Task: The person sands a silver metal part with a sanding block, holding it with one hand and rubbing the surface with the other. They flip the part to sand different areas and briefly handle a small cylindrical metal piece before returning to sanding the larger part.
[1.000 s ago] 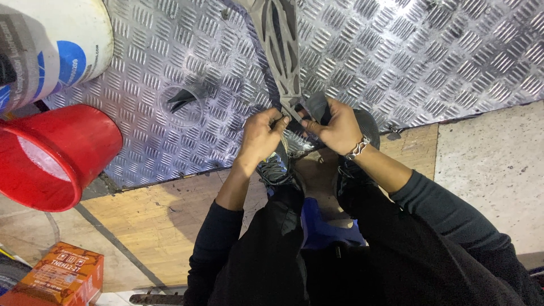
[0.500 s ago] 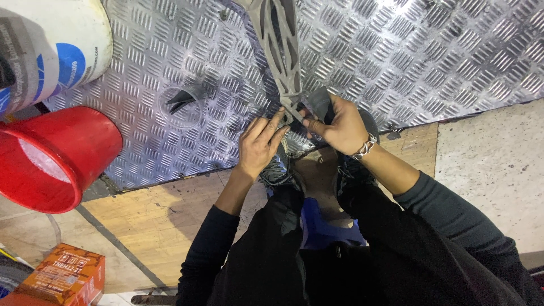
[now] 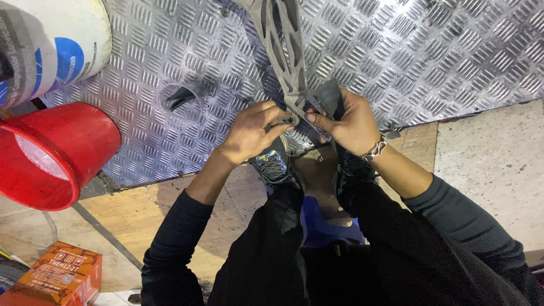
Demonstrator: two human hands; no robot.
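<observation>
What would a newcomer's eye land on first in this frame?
First the two hands meeting at centre: the left hand and right hand both grip the lower end of a grey slotted metal part that runs up over the tread-plate floor. Next, the red bucket lying at the left edge, with an orange box at lower left.

sleeves: dark, pushed up | right hand: silver wrist bracelet | trousers: black

Workshop: metal tread-plate floor, red bucket.
</observation>
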